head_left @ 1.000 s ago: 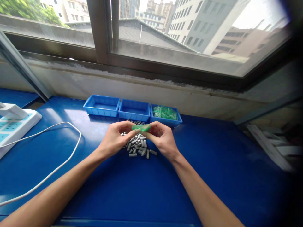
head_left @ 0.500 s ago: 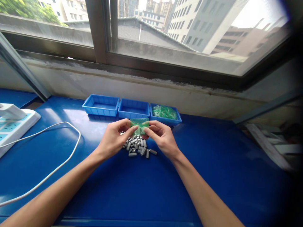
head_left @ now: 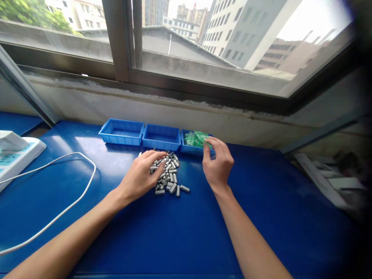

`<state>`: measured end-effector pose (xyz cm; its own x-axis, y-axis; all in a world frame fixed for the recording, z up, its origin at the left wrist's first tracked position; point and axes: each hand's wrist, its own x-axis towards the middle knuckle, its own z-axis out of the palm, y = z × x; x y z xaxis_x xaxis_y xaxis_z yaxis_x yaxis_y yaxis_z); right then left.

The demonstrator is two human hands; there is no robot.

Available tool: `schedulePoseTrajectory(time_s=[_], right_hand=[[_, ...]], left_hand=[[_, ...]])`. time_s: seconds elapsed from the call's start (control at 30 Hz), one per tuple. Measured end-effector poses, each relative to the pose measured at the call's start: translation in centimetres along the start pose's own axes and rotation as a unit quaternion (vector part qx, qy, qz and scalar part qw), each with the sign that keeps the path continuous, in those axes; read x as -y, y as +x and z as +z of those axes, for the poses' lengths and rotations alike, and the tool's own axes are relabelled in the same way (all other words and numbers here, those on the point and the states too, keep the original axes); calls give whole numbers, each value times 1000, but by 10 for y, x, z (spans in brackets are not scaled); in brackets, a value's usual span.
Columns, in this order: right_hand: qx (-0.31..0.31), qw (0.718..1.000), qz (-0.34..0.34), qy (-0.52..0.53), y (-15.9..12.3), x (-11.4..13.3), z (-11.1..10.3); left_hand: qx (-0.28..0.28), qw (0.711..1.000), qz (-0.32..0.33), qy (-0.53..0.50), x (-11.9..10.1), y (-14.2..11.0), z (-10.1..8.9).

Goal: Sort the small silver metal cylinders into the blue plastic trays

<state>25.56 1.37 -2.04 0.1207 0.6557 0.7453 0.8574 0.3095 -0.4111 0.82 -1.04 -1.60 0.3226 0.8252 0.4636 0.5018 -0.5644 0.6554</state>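
Head-worn view, forward and down over both hands, window ahead.

Blue table, metal pieces, three trays

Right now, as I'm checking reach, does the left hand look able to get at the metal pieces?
Probably yes: the left hand is open by the metal pieces, and nothing visible blocks it.

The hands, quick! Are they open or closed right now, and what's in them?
Left hand: open, thumb and fingers apart over the metal pieces.
Right hand: closed, pinching a green packet at the rightmost blue bin.
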Motion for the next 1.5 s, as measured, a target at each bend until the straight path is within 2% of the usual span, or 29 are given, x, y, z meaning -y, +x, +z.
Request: schedulePoseTrajectory(time_s=[0.13,0.27,0.4,0.47,0.6,0.67,0.8,0.9,1.03,1.27,1.4,1.5], right_hand=[[102,991,-11,-85,1,-5,5],[122,985,-17,-119,-1,4,6],[169,979,-46,-101,-1,7,5],[159,982,-51,-91,0,9,3],[93,993,-60,-44,2,21,-4],[118,991,-64,15,0,28,-7],[251,965,-13,80,-10,39,-4],[295,952,20,73,-17,41,3],[311,944,47,97,-20,40,10],[307,919,141,202,-21,34,14],[316,914,149,206,-21,30,14],[326,920,132,172,-19,33,12]], left_hand=[[8,1000,11,7,-1,0,0],[9,998,41,35,1,0,0],[15,994,68,82,7,2,-3],[25,991,76,109,12,5,-5],[42,983,105,143,25,12,-8],[36,983,112,144,32,14,-9],[8,986,113,123,42,10,-15],[8,988,104,116,46,4,-19],[11,990,97,105,41,1,-18],[26,989,105,101,34,-1,-11],[20,990,106,88,36,-1,-11],[18,990,110,88,36,0,-11]])
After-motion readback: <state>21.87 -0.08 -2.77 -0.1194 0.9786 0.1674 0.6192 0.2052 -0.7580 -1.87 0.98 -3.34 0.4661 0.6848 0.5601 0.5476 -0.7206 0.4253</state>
